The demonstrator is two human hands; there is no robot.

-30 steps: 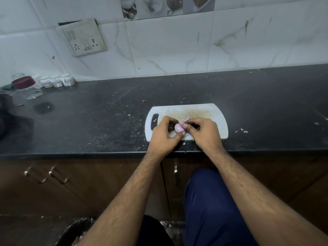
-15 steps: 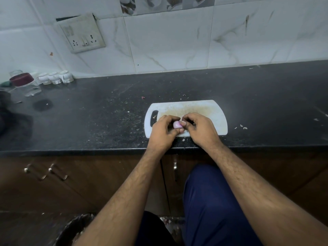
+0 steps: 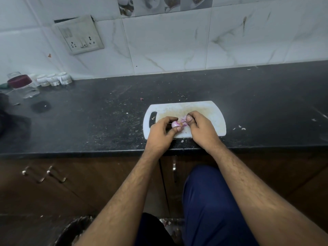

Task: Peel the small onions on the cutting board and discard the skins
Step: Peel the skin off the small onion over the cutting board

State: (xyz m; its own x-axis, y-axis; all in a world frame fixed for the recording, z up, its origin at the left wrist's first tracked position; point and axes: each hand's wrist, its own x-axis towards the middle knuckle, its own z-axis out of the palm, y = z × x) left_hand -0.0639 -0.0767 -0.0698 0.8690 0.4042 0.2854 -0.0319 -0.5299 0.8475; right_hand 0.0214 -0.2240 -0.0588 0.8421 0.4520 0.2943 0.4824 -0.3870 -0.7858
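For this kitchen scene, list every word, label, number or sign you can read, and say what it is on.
None can be read.
Small white jars: labels too blurred.
Switch plate: only sockets and switches, no legible marks.
Picture tile: images, no text.
Cutting board: no print.

cutting board (image 3: 209, 110): white plastic, stained | countertop (image 3: 248, 96): dark speckled stone, matt

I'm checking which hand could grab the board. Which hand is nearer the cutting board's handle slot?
The left hand. It sits just right of the handle slot, holding the onion. The right hand is farther along the cutting board, pulling skin.
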